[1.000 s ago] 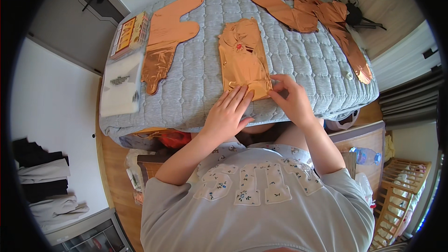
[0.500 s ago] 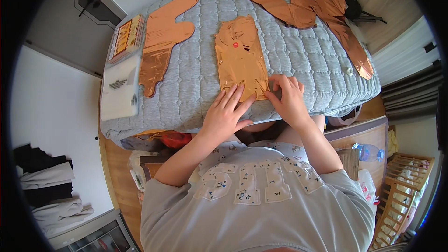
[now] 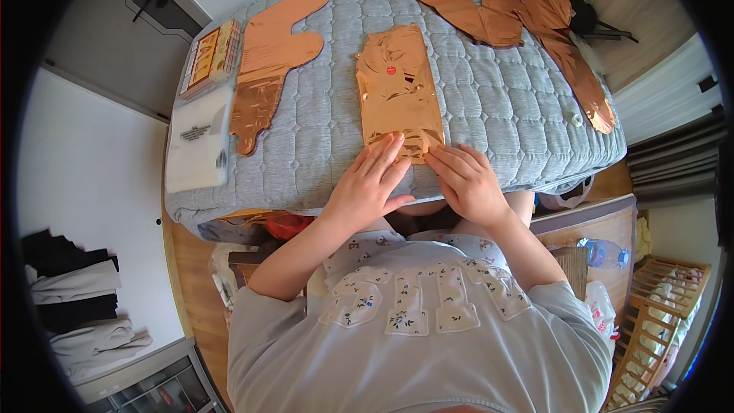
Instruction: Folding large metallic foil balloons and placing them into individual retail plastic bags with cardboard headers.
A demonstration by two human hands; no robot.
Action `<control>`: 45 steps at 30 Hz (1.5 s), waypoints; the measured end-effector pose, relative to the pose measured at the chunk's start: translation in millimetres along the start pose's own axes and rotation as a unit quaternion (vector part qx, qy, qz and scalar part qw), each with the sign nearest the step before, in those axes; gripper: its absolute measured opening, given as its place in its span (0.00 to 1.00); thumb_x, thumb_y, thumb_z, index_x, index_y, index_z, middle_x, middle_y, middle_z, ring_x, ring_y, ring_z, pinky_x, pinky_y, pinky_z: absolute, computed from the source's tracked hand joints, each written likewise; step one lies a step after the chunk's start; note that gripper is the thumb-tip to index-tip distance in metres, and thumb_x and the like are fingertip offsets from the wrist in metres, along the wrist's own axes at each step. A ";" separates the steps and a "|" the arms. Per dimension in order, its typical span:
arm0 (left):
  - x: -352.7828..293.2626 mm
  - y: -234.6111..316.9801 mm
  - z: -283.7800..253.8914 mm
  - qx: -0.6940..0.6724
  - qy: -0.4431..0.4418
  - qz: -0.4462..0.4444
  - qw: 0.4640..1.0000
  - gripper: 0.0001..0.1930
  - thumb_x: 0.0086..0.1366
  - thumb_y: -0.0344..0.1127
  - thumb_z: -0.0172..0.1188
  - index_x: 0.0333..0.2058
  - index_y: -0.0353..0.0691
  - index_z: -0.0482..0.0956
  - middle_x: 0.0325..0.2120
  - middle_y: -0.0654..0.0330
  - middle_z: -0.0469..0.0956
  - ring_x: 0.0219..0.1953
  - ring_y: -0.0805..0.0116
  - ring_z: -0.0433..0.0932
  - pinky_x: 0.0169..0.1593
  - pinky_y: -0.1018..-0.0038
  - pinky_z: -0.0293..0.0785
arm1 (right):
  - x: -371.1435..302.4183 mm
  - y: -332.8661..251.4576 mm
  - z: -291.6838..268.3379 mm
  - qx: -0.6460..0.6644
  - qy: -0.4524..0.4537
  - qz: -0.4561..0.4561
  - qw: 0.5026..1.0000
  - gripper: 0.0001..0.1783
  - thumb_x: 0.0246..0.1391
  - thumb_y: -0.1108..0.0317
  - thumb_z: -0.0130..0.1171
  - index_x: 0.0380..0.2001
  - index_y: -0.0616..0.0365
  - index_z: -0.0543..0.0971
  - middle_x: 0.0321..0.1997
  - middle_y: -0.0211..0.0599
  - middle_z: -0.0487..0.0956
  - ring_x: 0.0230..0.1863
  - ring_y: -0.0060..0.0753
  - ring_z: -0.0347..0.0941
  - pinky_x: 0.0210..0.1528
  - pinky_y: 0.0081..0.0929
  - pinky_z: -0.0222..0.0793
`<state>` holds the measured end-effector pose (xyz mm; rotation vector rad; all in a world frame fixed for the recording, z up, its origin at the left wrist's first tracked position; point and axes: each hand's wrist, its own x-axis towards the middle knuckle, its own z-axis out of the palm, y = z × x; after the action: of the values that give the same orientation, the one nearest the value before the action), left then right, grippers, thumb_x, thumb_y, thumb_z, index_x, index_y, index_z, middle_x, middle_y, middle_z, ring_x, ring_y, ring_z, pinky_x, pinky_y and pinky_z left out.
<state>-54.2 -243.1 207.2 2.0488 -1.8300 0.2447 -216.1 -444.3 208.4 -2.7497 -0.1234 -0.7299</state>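
Observation:
A flat, folded rose-gold foil balloon (image 3: 401, 113) lies lengthwise at the near side of the quilted mattress (image 3: 489, 126), with a small red round mark near its far end. My left hand (image 3: 365, 186) rests palm down on the balloon's near left corner, fingers stretched and slightly apart. On the near right corner, my right hand (image 3: 468, 183) lies with extended fingers, its tips pressing on the foil. Creases run across the near end between the two hands. Neither hand is wrapped round anything.
Another flat foil balloon (image 3: 279, 50) lies to the left, near a boxed set (image 3: 206, 57) and a clear plastic packet (image 3: 197, 141). A further crumpled foil balloon (image 3: 489, 11) stretches across the far right. A black router-like device (image 3: 585, 15) stands by the far right corner.
My right hand has flattened from bent, raised fingers onto the balloon's near right corner. The left hand stays almost in place, and the near end looks smoother.

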 end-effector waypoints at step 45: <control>59.7 -1.5 1.5 0.060 0.096 -0.080 0.990 0.26 0.64 0.49 0.66 0.58 0.45 0.76 0.63 0.56 0.72 0.66 0.54 0.69 0.68 0.50 0.62 | 15.6 26.7 -32.1 0.148 -0.105 0.081 0.980 0.23 0.58 0.72 0.64 0.58 0.56 0.78 0.59 0.31 0.82 0.58 0.43 0.72 0.63 0.38 0.65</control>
<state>-44.8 -298.3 227.9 2.1565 -1.5622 0.4985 -213.6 -479.3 235.9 -2.5055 -0.0476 -0.3445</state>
